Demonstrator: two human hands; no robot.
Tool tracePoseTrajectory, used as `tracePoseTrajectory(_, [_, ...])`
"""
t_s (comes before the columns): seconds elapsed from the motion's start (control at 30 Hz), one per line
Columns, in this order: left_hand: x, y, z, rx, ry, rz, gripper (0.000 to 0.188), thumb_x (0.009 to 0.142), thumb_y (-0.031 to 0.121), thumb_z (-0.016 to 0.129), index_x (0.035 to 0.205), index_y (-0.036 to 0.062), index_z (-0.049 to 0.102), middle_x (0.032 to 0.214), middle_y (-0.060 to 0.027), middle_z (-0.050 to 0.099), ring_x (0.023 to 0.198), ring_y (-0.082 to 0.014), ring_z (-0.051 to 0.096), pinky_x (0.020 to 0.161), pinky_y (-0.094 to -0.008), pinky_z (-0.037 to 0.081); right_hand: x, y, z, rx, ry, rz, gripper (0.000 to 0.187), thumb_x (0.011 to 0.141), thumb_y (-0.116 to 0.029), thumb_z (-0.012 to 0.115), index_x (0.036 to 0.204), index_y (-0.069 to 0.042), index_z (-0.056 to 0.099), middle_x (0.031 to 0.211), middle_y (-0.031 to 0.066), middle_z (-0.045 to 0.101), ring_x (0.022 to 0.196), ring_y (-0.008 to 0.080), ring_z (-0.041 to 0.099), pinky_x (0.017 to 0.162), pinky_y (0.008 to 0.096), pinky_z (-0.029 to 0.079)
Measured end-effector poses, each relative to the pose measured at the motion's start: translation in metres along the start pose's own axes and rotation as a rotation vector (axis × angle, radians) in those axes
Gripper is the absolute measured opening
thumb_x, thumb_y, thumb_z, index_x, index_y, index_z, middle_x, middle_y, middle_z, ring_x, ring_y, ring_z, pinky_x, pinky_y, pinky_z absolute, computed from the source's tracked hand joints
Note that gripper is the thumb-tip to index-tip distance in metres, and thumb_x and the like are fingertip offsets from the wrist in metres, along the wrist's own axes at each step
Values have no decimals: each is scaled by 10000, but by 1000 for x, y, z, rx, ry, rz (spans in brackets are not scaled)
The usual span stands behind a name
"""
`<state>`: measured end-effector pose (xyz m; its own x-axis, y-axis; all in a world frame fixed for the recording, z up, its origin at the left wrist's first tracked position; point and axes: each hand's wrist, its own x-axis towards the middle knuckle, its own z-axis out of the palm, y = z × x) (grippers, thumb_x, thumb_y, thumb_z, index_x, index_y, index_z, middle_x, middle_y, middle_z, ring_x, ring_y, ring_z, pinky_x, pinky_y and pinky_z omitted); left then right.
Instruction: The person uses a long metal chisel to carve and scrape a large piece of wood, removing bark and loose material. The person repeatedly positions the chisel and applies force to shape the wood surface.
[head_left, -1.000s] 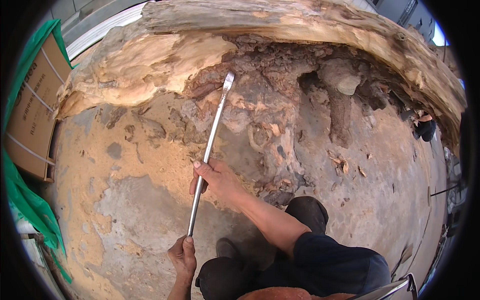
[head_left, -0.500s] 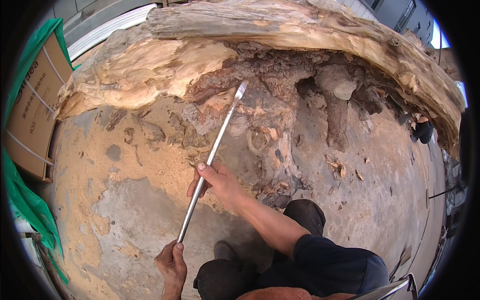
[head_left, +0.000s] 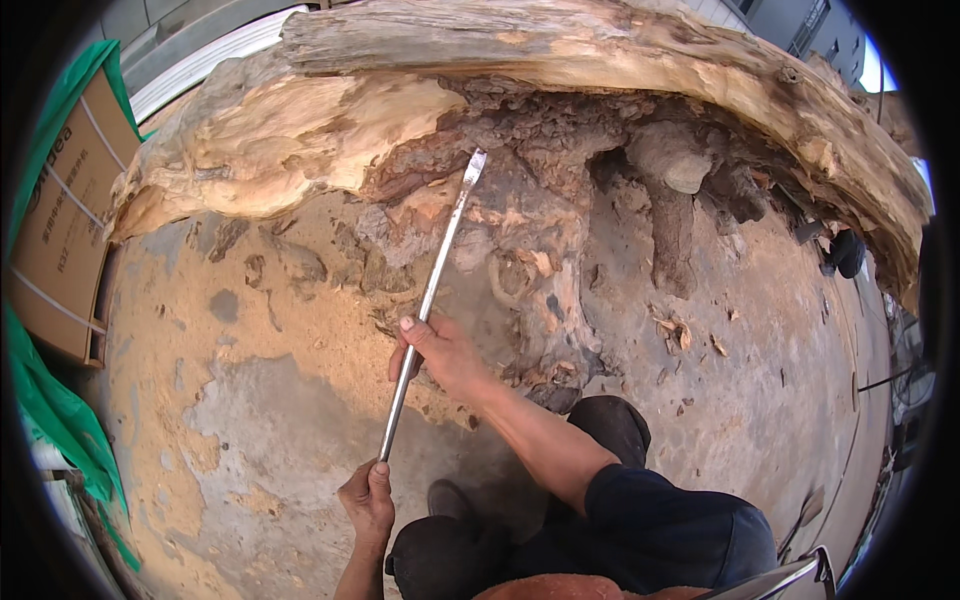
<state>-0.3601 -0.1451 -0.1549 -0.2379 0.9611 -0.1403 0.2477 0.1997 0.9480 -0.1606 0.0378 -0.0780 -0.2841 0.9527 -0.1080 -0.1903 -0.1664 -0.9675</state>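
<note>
A long silvery pry bar [head_left: 438, 262] with a flat, chisel-like tip runs slantwise between my two hands. My left hand [head_left: 367, 497] is closed round its near end. Farther up the shaft, my right hand [head_left: 440, 352] grips it with the thumb lying along the top. The tip is at the dark, rough bark [head_left: 420, 168] on the underside of a big tree trunk [head_left: 330, 125]; whether it touches the bark I cannot tell. Below that spot a reddish, gnarled root [head_left: 545, 225] reaches down toward my feet.
A stubby cut branch [head_left: 672, 215] props under the trunk on the right. Wood chips [head_left: 678, 335] and sawdust [head_left: 280, 300] cover parts of the concrete floor. At the left stands a strapped cardboard box [head_left: 75, 220] with a green sheet [head_left: 60, 400]. My knees are close below the root.
The pry bar has slid forward, its tip now slightly farther up against the bark. My left hand has moved up and to the right with it; my right hand has shifted only a little.
</note>
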Motion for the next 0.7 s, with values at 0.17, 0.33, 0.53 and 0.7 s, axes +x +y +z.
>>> tracePoseTrajectory(0.17, [17, -10, 30, -108, -51, 82, 437, 1021, 353, 623, 878, -57, 675, 591, 13, 483, 570, -71, 459, 504, -278, 357, 6, 1, -12, -7, 52, -5, 398, 1074, -433, 485, 914, -74, 545, 732, 136, 708, 668, 168, 629, 631, 308, 502])
tracePoseTrajectory(0.33, [-8, 10, -5, 30, -24, 3, 434, 1012, 360, 636, 944, -60, 717, 594, -24, 536, 569, -95, 503, 517, -293, 397, -11, -6, -2, 32, 6, 36, 393, 1072, -431, 490, 921, -72, 543, 731, 156, 708, 665, 180, 624, 637, 316, 500])
tracePoseTrajectory(0.53, [-6, 46, -28, 199, -14, 48, 390, 1007, 316, 647, 987, -65, 729, 610, -78, 569, 582, -120, 514, 532, -311, 418, -6, -11, 5, 166, 29, 26, 412, 1062, -457, 494, 924, -71, 533, 723, 173, 702, 665, 202, 637, 638, 330, 502])
tracePoseTrajectory(0.7, [6, 34, -7, 128, 1, 68, 362, 1003, 292, 654, 992, -62, 725, 660, -100, 603, 603, -134, 531, 550, -320, 435, 5, -12, -6, 106, 34, 2, 413, 1066, -445, 489, 919, -61, 529, 712, 172, 693, 662, 215, 644, 647, 341, 506])
